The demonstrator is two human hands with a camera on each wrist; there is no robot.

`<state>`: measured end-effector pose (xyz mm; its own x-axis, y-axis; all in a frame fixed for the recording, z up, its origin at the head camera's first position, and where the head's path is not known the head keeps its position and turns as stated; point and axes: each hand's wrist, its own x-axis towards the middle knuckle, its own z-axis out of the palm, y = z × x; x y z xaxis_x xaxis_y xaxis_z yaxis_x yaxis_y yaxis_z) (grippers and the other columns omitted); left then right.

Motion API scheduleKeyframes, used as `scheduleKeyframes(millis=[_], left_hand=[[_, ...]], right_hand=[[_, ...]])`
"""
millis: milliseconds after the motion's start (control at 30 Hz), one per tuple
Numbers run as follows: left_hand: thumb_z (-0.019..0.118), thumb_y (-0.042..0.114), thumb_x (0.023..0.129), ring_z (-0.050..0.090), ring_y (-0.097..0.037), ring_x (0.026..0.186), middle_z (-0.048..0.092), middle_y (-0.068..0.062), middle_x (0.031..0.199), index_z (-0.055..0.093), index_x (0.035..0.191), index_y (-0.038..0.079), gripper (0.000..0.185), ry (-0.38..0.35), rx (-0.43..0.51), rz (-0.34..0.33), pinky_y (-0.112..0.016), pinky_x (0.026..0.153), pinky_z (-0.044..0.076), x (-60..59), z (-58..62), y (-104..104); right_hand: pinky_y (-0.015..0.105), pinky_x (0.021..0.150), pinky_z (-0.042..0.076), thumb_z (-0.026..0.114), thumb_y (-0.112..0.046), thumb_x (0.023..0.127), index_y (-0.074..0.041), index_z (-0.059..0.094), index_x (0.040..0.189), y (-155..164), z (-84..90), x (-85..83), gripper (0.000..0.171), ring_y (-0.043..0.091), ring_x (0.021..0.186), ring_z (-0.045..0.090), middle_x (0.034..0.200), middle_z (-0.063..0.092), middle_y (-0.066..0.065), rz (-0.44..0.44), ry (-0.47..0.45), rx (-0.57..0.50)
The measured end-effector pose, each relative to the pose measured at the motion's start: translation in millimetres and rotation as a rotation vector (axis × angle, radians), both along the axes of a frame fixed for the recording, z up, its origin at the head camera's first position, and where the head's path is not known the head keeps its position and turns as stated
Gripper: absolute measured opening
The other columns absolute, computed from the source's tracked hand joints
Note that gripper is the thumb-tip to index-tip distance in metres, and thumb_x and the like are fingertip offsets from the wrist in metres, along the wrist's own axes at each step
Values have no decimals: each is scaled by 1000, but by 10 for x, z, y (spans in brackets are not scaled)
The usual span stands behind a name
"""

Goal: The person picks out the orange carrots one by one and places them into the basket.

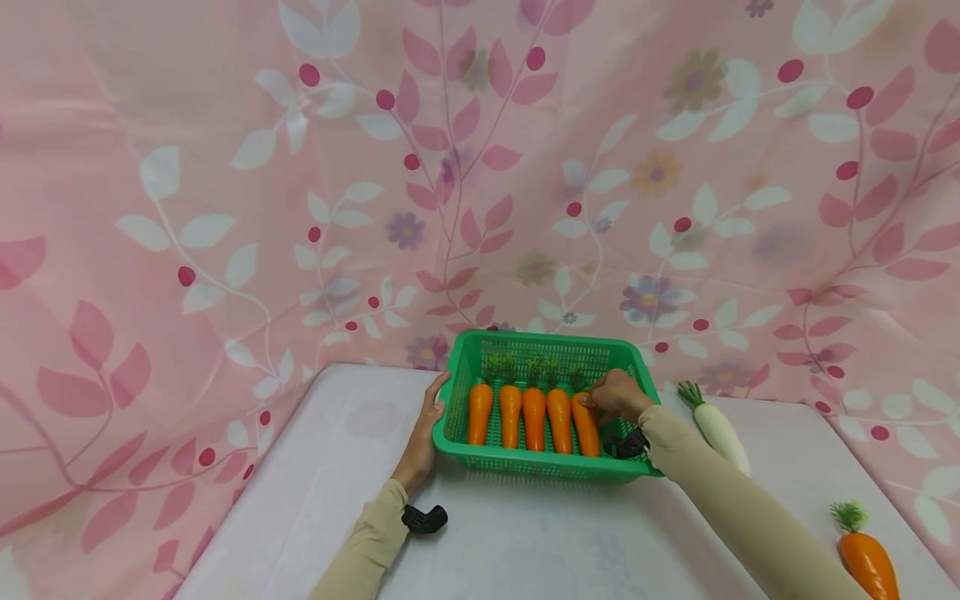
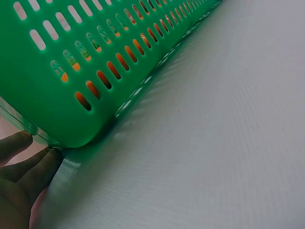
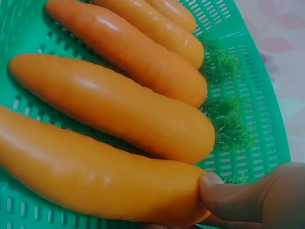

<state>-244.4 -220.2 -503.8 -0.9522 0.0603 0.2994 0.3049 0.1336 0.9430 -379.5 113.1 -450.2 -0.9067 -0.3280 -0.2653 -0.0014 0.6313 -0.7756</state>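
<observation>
A green plastic basket (image 1: 517,459) holds several orange carrots (image 1: 535,417) side by side, their green leafy tops toward the back wall. My right hand (image 1: 618,394) reaches inside and pinches the rightmost carrot (image 1: 586,429) near its leafy end. In the right wrist view the thumb (image 3: 213,191) presses on that carrot's thick end; the other fingers are mostly hidden beneath it. At the basket's left side, my left hand (image 1: 422,435) touches the outside with extended fingers. The left wrist view shows its fingertips against the basket's end, with carrots glimpsed through the slots.
On the white table (image 1: 360,454), a white radish (image 1: 720,433) with green leaves lies right of the basket, beyond my right forearm. Another carrot (image 1: 868,560) lies near the table's right edge. A pink floral cloth (image 1: 525,167) hangs behind the table.
</observation>
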Motion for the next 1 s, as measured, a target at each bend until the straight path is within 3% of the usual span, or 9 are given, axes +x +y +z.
scheduleKeyframes(millis=[267,433,667,833,1000], left_hand=[[23,26,109,9,-27,151,9,-1,166,17,159,23,51,0,-2,-1,-65,116,5,18,9,-1],[24,28,109,9,-27,151,9,1,166,17,160,23,51,-11,13,-4,-65,116,6,26,0,5],[24,28,109,11,-28,151,10,2,166,17,159,24,51,-20,9,3,-66,115,7,39,6,8],[23,28,109,11,-28,151,10,2,166,16,160,24,51,-22,5,4,-66,115,7,37,5,8],[24,26,109,10,-30,151,10,1,166,17,159,23,51,-16,18,8,-68,114,7,18,2,13]], right_hand=[[43,74,59,65,-9,95,14,65,117,-3,-7,17,32,32,89,69,114,65,29,1,13,10],[42,73,59,67,-11,94,12,68,113,-1,-16,24,30,30,87,69,110,67,27,8,21,18],[43,73,59,68,-16,93,6,74,98,-4,-50,10,23,24,81,68,98,70,17,-6,20,21],[47,74,59,65,-14,93,6,74,88,-7,-34,33,22,28,83,67,98,68,19,-14,0,-9],[48,74,58,64,-14,93,-4,61,68,-6,-7,44,27,30,82,66,88,64,20,-17,-6,-14]])
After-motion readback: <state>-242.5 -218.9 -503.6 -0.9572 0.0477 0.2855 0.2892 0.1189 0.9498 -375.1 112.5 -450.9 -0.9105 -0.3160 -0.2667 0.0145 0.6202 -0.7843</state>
